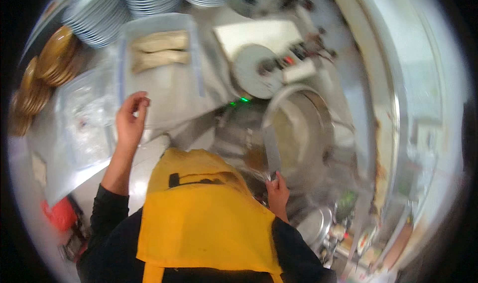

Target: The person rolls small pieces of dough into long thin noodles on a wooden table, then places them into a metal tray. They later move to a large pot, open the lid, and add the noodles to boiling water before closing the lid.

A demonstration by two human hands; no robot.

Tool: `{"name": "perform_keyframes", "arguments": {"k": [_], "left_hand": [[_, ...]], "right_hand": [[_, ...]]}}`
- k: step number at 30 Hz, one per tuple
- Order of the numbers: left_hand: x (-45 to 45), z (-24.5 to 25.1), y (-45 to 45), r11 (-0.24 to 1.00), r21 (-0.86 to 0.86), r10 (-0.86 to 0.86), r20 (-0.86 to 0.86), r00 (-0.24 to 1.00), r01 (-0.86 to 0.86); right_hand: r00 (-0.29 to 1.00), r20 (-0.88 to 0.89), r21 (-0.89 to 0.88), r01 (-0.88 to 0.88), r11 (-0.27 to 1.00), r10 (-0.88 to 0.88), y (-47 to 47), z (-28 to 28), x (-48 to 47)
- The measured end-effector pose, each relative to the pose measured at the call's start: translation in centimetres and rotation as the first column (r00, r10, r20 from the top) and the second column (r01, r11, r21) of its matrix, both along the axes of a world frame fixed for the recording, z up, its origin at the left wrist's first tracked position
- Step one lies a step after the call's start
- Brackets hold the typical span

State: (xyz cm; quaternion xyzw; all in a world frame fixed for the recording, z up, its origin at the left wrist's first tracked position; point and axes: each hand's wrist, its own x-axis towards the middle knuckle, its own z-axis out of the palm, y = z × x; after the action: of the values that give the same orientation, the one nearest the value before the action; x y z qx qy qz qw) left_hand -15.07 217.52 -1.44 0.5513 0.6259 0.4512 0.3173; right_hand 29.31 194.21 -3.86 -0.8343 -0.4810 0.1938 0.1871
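My right hand point(278, 194) grips the handle of a broad-bladed kitchen knife point(272, 150). The blade points away from me and overlaps the near-left side of a large round metal pot point(326, 133) in view. Pale contents inside the pot are too blurred to identify. My left hand point(131, 112) is raised by the left side of a translucent plastic tub point(158, 109), its fingers loosely curled with nothing visible in them. At the far end of that tub lie two long beige pieces point(160, 51) that look like food.
Stacks of white plates point(95, 19) and brown bowls point(54, 62) stand at the far left. Left of the tub is a clear plastic sheet or lid point(84, 115). A grey disc-shaped object point(254, 72) rests against a white board point(257, 34). A metal lid point(313, 225) lies lower right.
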Motion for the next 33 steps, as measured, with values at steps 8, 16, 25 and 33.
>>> {"name": "perform_keyframes", "arguments": {"k": [8,16,25,33], "left_hand": [[-12.9,-1.9,-2.8,0.986,-0.031,0.136,-0.399,0.907,-0.162],[-22.6,-3.5,-0.5,0.851,-0.038,0.24,-0.858,0.453,-0.523],[-20.6,-2.6,-2.1,0.891,-0.357,0.101,-0.445,0.89,-0.279],[-17.6,-0.6,-2.3,0.954,-0.183,0.272,0.214,0.938,-0.235]], "right_hand": [[0.955,-0.058,0.145,-0.281,0.949,0.291,23.0,-7.7,-13.4],[0.728,0.109,0.368,-0.663,0.653,0.677,28.5,4.7,-22.1],[0.068,0.405,-0.023,-0.996,0.084,0.912,32.7,-0.6,-46.7],[0.332,-0.764,0.326,-0.543,0.774,0.554,31.6,6.7,-41.1]]}}
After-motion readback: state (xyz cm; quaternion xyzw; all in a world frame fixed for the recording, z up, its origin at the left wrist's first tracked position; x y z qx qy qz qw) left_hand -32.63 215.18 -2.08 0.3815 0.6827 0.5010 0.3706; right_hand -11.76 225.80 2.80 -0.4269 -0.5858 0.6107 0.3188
